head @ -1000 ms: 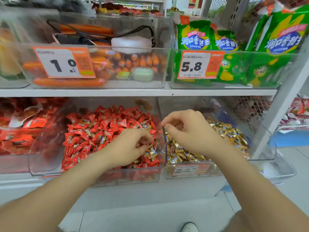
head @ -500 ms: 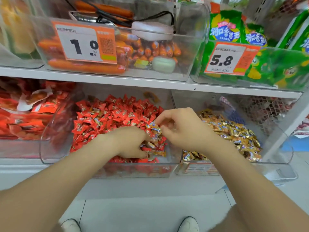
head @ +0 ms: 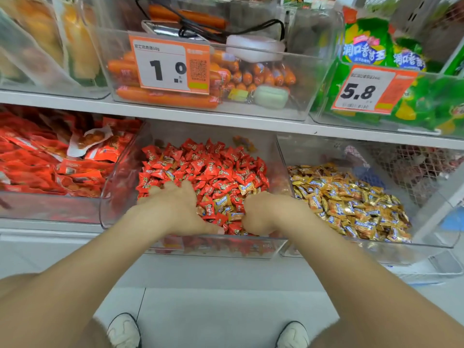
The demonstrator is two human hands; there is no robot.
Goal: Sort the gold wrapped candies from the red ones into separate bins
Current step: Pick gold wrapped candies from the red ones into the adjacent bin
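Whereas a second ago the right hand (head: 263, 214) hovered over the divide toward the gold bin (head: 376, 245), both hands are now sunk low in the front of the red bin (head: 216, 247). I read that as one drop-off done and a fresh dig for strays begun.

Nearest, the left hand (head: 175, 209) lies spread. Its fingers are pushed flat into the red candies (head: 200, 167) with the tips buried, and the thumb stretches toward 4 o'clock along the front wall. At 3 o'clock of it, the right hand is curled knuckles-up; whether it grips a candy I cannot tell.

Between them, just beside the left thumb and the right knuckles, lies a cluster of stray gold candies (head: 227, 200), with another at 12 o'clock of the right hand. Farther off at 3 o'clock, the gold bin holds the gold pile (head: 351, 204). With strays left among the red, sorting looks unfinished.
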